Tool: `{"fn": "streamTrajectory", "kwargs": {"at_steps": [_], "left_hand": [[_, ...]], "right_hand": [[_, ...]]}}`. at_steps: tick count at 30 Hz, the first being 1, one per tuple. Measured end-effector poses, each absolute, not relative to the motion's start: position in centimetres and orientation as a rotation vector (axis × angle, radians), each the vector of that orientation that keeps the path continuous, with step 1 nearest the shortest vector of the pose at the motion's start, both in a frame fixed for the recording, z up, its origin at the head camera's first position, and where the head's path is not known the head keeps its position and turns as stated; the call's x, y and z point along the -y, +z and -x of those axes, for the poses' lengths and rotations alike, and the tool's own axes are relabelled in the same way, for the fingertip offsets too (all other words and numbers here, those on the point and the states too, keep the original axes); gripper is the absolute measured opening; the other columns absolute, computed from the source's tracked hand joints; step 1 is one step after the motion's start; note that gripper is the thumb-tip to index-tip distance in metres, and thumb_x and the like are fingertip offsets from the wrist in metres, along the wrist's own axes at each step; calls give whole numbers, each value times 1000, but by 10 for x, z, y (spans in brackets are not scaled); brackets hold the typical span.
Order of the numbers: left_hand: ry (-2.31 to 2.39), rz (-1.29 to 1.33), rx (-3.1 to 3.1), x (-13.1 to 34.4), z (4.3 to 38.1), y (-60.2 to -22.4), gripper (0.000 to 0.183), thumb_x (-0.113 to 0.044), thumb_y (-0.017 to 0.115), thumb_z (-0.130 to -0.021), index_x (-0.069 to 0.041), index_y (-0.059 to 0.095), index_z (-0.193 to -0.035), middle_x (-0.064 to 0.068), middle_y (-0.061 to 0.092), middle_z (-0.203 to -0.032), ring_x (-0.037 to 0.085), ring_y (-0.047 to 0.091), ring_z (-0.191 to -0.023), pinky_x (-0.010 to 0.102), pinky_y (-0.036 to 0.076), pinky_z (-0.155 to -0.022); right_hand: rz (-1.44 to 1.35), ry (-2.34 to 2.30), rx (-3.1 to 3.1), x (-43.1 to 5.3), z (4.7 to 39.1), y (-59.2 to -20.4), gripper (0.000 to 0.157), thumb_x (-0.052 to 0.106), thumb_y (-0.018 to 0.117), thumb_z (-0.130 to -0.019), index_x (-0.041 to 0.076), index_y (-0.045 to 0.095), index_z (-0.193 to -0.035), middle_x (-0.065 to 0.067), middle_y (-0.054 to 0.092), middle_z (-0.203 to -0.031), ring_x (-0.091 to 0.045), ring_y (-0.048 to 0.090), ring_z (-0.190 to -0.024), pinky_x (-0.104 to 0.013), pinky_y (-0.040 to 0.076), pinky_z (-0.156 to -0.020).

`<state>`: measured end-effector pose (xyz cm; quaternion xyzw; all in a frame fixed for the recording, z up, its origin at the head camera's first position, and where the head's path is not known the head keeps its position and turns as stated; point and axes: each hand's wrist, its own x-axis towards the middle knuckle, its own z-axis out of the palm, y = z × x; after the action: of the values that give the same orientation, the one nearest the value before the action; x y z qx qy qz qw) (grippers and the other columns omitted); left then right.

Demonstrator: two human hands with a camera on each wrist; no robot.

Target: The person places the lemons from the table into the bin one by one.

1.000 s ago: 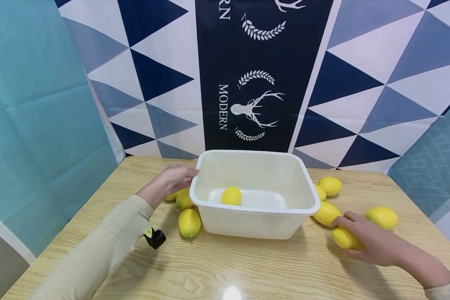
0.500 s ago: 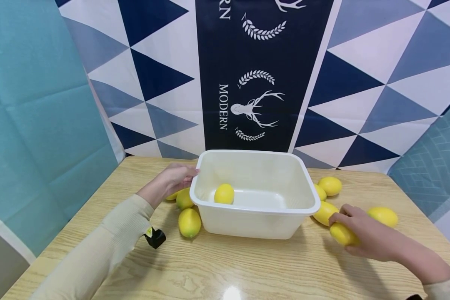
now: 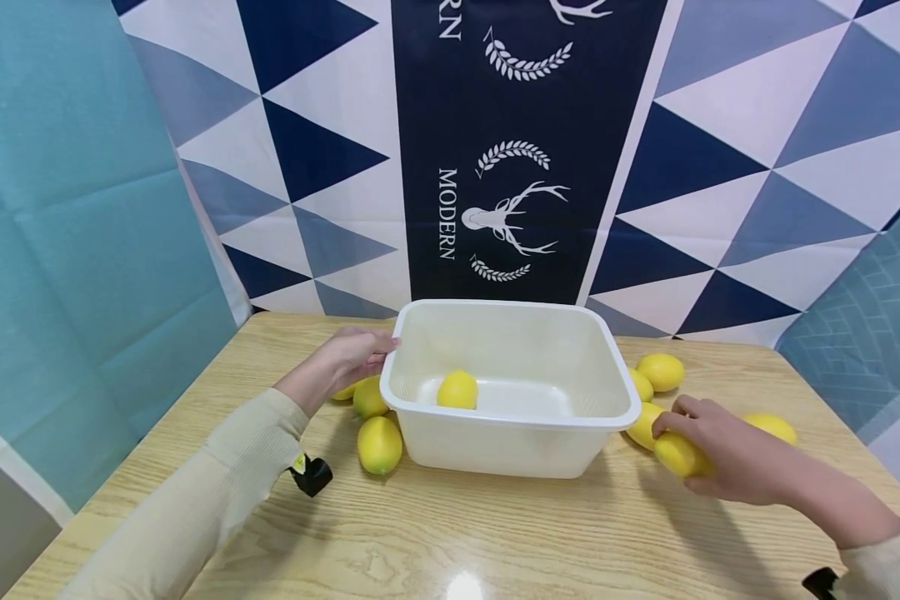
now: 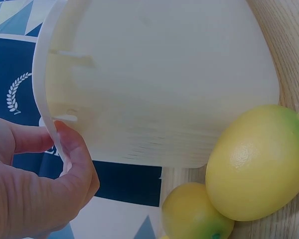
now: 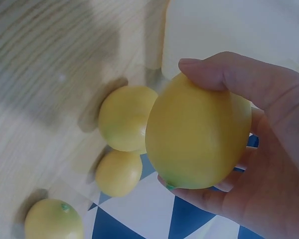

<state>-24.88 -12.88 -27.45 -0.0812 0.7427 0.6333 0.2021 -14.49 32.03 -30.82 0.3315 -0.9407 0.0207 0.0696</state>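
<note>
A white plastic tub (image 3: 495, 446) stands on the table with one lemon (image 3: 457, 390) lying inside it. My left hand (image 3: 351, 354) pinches the tub's left rim between thumb and fingers, as the left wrist view also shows. To the right of the tub, my right hand (image 3: 731, 450) holds a lemon (image 3: 678, 454) above the table. In the right wrist view, thumb and fingers wrap around this lemon (image 5: 197, 134), and other lemons lie beyond it.
Several lemons sit left of the tub, the nearest lemon (image 3: 379, 446) close to its wall. More lie at the right, including a lemon (image 3: 660, 372) near the back and a lemon (image 3: 771, 427) partly behind my right hand. A patterned cloth (image 3: 330, 167) hangs behind the table (image 3: 420, 533).
My right hand has lifted its lemon slightly and moved left toward the tub. The lemon in the tub rolled left, then a little back right. My left hand stays on the rim.
</note>
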Motion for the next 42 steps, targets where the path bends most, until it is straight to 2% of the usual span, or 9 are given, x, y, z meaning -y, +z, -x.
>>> {"fn": "streamTrajectory", "kwargs": {"at_steps": [7, 10, 14, 17, 27, 37, 42], "left_hand": [[1766, 235, -2078, 129, 248, -274, 42, -15, 53, -99, 0, 48, -137, 12, 57, -124, 12, 59, -91, 17, 55, -79], [1770, 245, -2075, 129, 247, -273, 41, -14, 53, -98, -1, 49, -136, 12, 57, -127, 13, 59, -93, 20, 55, -86], [1788, 229, -2062, 129, 247, -273, 40, -13, 53, -98, 0, 49, -136, 15, 55, -130, 15, 58, -97, 29, 50, -102], [1801, 219, -2053, 129, 247, -274, 40, -12, 53, -98, 1, 49, -136, 15, 54, -132, 16, 58, -100, 32, 47, -107], [1814, 196, -2042, 131, 249, -277, 41, -12, 54, -97, 2, 49, -136, 12, 56, -125, 14, 57, -94, 31, 47, -106], [1821, 179, -2040, 130, 248, -277, 42, -11, 53, -98, 3, 47, -137, 15, 54, -130, 16, 56, -99, 34, 45, -109], [1814, 193, -2039, 129, 248, -276, 43, -12, 52, -98, 2, 46, -138, 16, 53, -135, 19, 58, -107, 33, 46, -108]], "right_hand": [[-951, 30, 2859, -318, 149, -300, 54, 14, 89, -54, 23, 60, -99, 7, 50, -94, -9, 43, -82, -23, 44, -63], [-924, 8, 2847, -316, 152, -295, 55, 13, 89, -52, 24, 59, -97, 7, 50, -93, -10, 42, -82, -24, 43, -63], [-910, -9, 2853, -314, 155, -288, 56, 14, 90, -53, 25, 59, -98, 6, 50, -93, -11, 42, -82, -25, 42, -63], [-919, -14, 2848, -312, 156, -286, 55, 14, 89, -53, 25, 58, -97, 6, 50, -92, -11, 42, -81, -25, 41, -63], [-943, -55, 2752, -309, 162, -284, 56, 15, 90, -50, 20, 62, -98, 3, 52, -90, -9, 41, -78, -23, 40, -60], [-924, -95, 2715, -309, 163, -276, 55, 15, 89, -52, 22, 60, -98, 5, 49, -87, -9, 39, -75, -21, 36, -59], [-904, -116, 2721, -307, 164, -270, 55, 13, 89, -52, 21, 60, -98, 4, 47, -87, -11, 39, -76, -22, 35, -60]]}}
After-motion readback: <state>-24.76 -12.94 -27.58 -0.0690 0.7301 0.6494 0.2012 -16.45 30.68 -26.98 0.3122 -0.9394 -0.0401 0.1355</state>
